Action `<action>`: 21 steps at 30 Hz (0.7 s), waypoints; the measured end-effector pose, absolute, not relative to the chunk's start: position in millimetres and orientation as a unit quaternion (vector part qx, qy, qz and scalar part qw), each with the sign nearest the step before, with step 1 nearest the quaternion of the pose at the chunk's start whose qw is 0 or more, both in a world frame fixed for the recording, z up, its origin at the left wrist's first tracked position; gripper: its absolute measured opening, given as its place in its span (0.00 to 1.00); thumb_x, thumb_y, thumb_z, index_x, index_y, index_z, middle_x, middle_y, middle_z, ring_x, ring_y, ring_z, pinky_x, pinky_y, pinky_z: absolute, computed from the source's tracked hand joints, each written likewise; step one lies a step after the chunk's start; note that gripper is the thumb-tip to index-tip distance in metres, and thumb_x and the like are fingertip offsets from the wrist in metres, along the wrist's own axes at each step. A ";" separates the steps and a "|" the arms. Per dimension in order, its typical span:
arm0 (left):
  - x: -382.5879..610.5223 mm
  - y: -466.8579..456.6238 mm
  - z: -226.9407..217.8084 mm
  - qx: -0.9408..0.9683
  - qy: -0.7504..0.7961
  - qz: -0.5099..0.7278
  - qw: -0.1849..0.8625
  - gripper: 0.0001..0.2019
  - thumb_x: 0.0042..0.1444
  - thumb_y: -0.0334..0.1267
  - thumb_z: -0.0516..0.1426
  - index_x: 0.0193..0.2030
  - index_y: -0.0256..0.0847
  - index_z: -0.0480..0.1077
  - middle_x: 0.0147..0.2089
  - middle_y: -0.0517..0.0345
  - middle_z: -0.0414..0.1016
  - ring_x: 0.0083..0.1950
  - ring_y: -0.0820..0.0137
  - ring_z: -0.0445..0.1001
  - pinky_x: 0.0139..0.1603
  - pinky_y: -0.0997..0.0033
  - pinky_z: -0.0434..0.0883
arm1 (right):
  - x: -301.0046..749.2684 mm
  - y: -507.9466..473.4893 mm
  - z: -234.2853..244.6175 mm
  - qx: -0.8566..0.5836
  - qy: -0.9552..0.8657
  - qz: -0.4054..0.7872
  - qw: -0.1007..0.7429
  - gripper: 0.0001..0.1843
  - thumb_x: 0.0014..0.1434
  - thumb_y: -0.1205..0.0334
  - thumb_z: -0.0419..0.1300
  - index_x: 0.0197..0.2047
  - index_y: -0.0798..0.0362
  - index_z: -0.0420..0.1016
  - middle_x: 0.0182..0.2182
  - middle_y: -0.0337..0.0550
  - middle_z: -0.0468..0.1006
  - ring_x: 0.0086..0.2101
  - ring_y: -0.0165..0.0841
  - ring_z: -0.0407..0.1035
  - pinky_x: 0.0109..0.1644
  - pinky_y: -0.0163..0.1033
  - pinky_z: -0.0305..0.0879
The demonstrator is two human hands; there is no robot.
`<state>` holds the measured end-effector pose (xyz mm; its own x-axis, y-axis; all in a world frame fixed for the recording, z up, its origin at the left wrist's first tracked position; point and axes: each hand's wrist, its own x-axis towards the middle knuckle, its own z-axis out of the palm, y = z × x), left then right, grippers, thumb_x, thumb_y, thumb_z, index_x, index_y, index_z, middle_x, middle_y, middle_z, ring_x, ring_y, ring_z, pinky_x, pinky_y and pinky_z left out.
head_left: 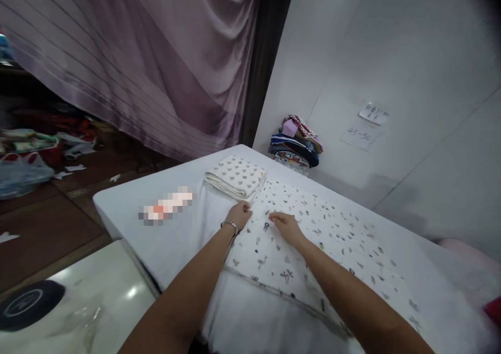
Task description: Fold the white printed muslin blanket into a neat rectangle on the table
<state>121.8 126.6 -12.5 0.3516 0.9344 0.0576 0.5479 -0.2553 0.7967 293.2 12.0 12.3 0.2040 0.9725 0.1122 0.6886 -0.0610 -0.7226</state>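
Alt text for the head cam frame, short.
Two bare hands rest on a white printed cloth spread on a white table: the left hand at its far edge, the right hand flat beside it. A folded cloth lies just beyond the left hand; a fabric pile sits against the wall.

Both arms extended; left hand (238, 214) apparently curled, right hand (287, 224) flat, palm down.

Matt printed cloth (313, 239) lies on a matt white table cover (129, 197); the curtain (156, 57) looks satiny.
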 end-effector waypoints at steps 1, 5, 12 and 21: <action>121.6 127.1 -12.4 0.743 0.497 0.273 0.355 0.07 0.47 0.34 0.56 0.35 0.40 0.67 0.31 0.61 0.72 0.34 0.73 0.69 0.36 0.76 0.63 | 298.6 29.9 12.9 -0.702 -0.591 0.204 0.341 0.16 0.57 0.61 0.49 0.43 0.49 0.76 0.41 0.40 0.78 0.43 0.36 0.71 0.49 0.44 0.66; 120.7 129.5 -12.0 0.745 0.488 0.261 0.373 0.07 0.46 0.34 0.56 0.35 0.40 0.67 0.30 0.62 0.71 0.32 0.74 0.68 0.34 0.76 0.63 | 313.6 96.7 14.7 -0.724 -0.613 0.153 0.275 0.19 0.58 0.63 0.48 0.47 0.49 0.75 0.42 0.40 0.78 0.42 0.34 0.71 0.49 0.41 0.66; 121.6 133.4 -15.9 0.761 0.480 0.235 0.368 0.06 0.46 0.34 0.56 0.34 0.41 0.67 0.29 0.62 0.71 0.32 0.73 0.68 0.34 0.75 0.61 | 318.8 156.7 21.8 -0.683 -0.722 0.086 0.077 0.18 0.54 0.71 0.52 0.43 0.51 0.77 0.43 0.41 0.77 0.44 0.33 0.69 0.51 0.35 0.61; 122.0 131.8 -14.5 0.762 0.481 0.231 0.367 0.04 0.47 0.34 0.55 0.32 0.41 0.67 0.29 0.61 0.71 0.32 0.72 0.67 0.33 0.73 0.60 | 322.9 171.1 27.5 -0.625 -0.777 0.069 -0.022 0.14 0.53 0.70 0.54 0.41 0.50 0.76 0.41 0.41 0.76 0.40 0.35 0.68 0.44 0.34 0.61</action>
<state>122.0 131.8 -14.5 0.4310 0.9024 -0.0016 0.5633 -0.2676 0.7817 322.9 171.1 27.5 -0.2166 0.9689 -0.1194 0.9749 0.2082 -0.0794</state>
